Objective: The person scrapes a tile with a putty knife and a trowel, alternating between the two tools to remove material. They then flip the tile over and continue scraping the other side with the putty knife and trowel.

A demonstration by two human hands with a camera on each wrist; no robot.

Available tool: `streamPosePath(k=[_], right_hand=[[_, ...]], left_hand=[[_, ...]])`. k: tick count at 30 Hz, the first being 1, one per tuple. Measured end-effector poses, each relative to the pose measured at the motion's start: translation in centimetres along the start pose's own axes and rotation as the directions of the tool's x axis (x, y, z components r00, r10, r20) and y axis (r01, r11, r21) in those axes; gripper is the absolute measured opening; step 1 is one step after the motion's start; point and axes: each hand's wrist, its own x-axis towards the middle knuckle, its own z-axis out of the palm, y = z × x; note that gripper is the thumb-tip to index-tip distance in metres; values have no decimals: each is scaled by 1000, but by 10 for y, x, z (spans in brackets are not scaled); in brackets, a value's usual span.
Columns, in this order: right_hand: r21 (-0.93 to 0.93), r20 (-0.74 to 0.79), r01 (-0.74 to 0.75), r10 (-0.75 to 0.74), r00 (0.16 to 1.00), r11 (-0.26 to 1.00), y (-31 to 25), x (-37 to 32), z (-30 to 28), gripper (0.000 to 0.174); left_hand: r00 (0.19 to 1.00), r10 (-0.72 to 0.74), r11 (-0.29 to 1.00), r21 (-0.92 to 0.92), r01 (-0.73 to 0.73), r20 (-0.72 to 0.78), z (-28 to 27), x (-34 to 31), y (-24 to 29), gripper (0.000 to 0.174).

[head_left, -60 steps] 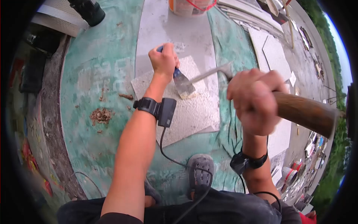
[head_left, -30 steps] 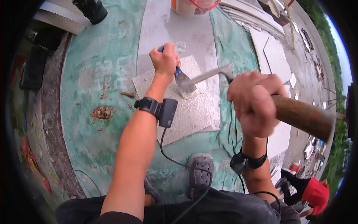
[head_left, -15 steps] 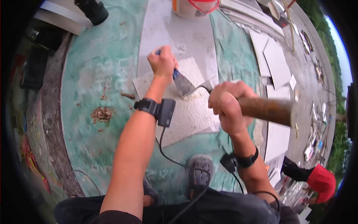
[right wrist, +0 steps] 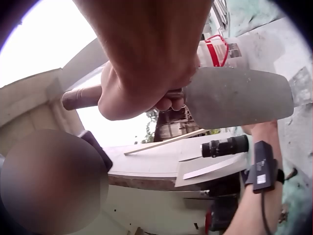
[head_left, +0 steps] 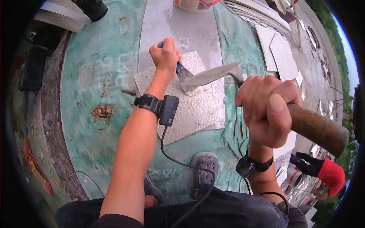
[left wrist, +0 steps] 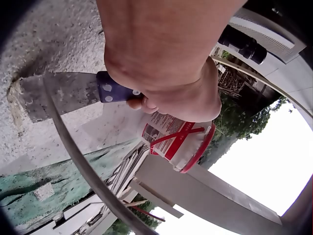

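Left hand: the left hand (head_left: 165,57) is closed round the blue handle of the scraper (head_left: 183,73), which slopes down to the board.
Right hand: the right hand (head_left: 269,110) grips the trowel (head_left: 213,75) by its wooden handle, fingers curled and thumb on the near side.
Scraper: blade end at the patch of pale paste (head_left: 193,91) on the textured board (head_left: 190,119).
Trowel: metal blade directed left, its tip overlapping the scraper blade in the head view; contact cannot be confirmed. The handle extends to the right, beyond the hand.
Textured board: lies at an angle, partly over the smooth grey board (head_left: 161,26).
Base: both boards rest on the green sheet (head_left: 91,152).
Bucket: the white bucket (head_left: 194,5), with red handle, stands on the far part of the grey board.
Debris: a heap of brown crumbs (head_left: 102,112) lies on the sheet, left of the boards; a brown fragment (head_left: 129,92) lies between heap and textured board.
Right side: loose pale boards (head_left: 283,57) lie beyond the sheet's edge, near a stack of strips (head_left: 258,17).
Wrists: each carries a black strap with a device.
Footwear: a grey clog (head_left: 204,167) is on the sheet, before the textured board.
Bystander: a person in red (head_left: 331,176) is at lower right.
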Motion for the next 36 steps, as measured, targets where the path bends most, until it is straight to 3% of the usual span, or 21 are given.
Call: streamPosePath(k=[1,3,4,5,7,8,11,12,13,17,19,21,22,23,27,29,32,36], right_hand=[[10,-2,6,-6,1000,1000,-1,0,1,25],[-292,106,-85,121,987,953,43,-27,-18,25],[-350,98,-85,127,987,933,34,-21,-18,26],[-338,119,-56,101,988,940,35,-6,-16,26],[-98,27,-73,76,997,992,20,-2,-12,24],[-31,28,-9,10,1000,999,10,4,-8,22],[-15,87,36,-34,996,999,2,-2,-5,22],[-341,107,3,36,994,940,22,-20,-13,23],[-265,122,-141,178,976,954,37,-25,-10,25],[-134,126,-49,66,990,990,14,-4,-6,23],[38,167,-22,15,986,999,-8,2,-3,20],[-26,168,-48,52,984,999,-3,-9,0,21],[-399,182,-8,88,979,917,17,-24,-10,22],[-301,261,-85,168,951,950,30,-24,-13,23],[-26,117,-77,80,990,997,11,-15,-6,22],[28,168,-59,54,984,998,-4,-8,-6,20],[-175,204,-96,131,970,980,25,-23,-9,23],[-49,155,-153,159,975,987,23,-14,-18,27]], left_hand=[[1000,12,1000,-10,-12,21,0,1,0,37],[1000,-8,1000,-1,8,-3,-2,-4,-5,37],[1000,-7,1000,7,7,-18,3,0,1,37],[999,27,1000,1,-27,-17,6,9,9,37],[1000,20,1000,13,-20,3,4,-1,1,37],[1000,25,1000,8,-25,0,3,-1,0,36],[1000,12,1000,-12,-11,29,-1,1,-1,35],[999,14,1000,-17,-14,30,0,-1,-2,35],[1000,10,1000,-4,-10,4,2,-3,-3,35],[999,43,999,27,-43,11,4,0,2,35],[1000,21,999,26,-21,7,0,-2,-3,35],[1000,9,1000,2,-9,24,0,3,-1,35],[1000,13,1000,-1,-13,27,0,1,-3,35],[1000,-3,1000,13,3,3,1,-3,-6,36],[1000,9,1000,27,-9,-1,3,3,0,35],[1000,-17,1000,13,17,-12,0,1,-4,35],[1000,-19,1000,-5,19,6,0,3,-5,35],[1000,-13,1000,1,13,-12,-2,3,-1,35]])
